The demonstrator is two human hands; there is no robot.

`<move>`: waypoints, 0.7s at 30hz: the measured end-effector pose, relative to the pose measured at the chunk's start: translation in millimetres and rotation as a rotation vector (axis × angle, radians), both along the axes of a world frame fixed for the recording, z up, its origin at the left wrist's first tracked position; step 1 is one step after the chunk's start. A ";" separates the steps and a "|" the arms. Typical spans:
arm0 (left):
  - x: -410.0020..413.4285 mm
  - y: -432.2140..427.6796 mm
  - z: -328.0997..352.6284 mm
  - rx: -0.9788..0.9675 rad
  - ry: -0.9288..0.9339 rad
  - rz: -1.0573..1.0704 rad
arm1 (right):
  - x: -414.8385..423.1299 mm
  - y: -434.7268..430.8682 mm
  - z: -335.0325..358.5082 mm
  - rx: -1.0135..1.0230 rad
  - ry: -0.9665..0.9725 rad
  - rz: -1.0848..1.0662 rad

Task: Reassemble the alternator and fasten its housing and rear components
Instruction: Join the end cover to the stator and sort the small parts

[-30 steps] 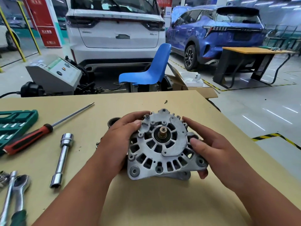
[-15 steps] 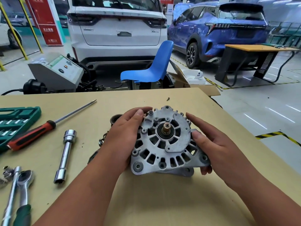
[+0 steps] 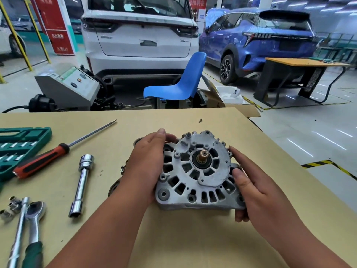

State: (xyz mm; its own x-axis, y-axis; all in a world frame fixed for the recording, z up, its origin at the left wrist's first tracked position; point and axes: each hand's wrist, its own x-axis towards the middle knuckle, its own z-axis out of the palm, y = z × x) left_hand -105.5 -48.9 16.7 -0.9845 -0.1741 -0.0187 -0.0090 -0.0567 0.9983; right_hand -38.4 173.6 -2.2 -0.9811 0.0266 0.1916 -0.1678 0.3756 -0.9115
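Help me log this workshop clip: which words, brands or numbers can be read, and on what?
"X6": badge on the white car's tailgate; smaller letters after it unreadable.
Red sign: white Chinese characters, too blurred.
Blue car's tail lettering: too blurred.
On the alternator: no text visible.

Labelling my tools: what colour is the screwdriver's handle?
The screwdriver handle is red with black grip inserts, shown best in the head view.

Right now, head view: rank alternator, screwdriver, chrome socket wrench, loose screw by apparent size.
1. alternator: covers the most area, though it is nearest the camera.
2. screwdriver: longer than the alternator, but thin.
3. socket wrench.
4. loose screw: tiny and farthest away.
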 end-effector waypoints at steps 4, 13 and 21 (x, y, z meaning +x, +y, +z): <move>3.5 2.9 2.1 -0.075 0.086 0.024 | -6.0 13.3 10.6 -0.011 -0.052 0.054; 1.4 3.0 -5.4 0.074 0.044 -0.378 | -58.2 59.1 23.2 0.199 -0.035 -0.144; -1.6 -0.5 -12.9 0.108 0.044 -0.372 | -121.0 54.7 -10.5 1.095 -0.177 0.076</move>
